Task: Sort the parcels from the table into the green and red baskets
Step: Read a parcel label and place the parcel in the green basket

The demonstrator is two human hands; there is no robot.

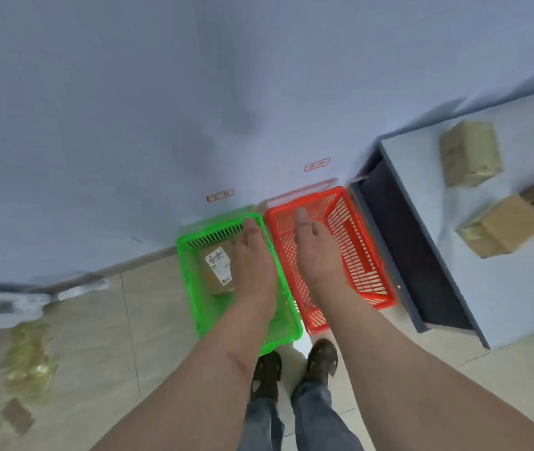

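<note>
A green basket (191,281) and a red basket (369,255) stand side by side on the floor against the wall. One brown parcel with a white label (218,270) lies in the green basket. The red basket looks bare inside. My left hand (254,255) reaches out over the green basket, fingers extended, holding nothing. My right hand (316,242) hangs over the red basket, also holding nothing, thumb up. Several brown cardboard parcels (470,151) (500,226) lie on the table (421,151) at the right.
The table's dark side panel (405,249) stands right beside the red basket. Two small red-framed labels (220,196) (317,164) are stuck on the wall above the baskets. My feet (291,369) stand just in front of the baskets on the tiled floor.
</note>
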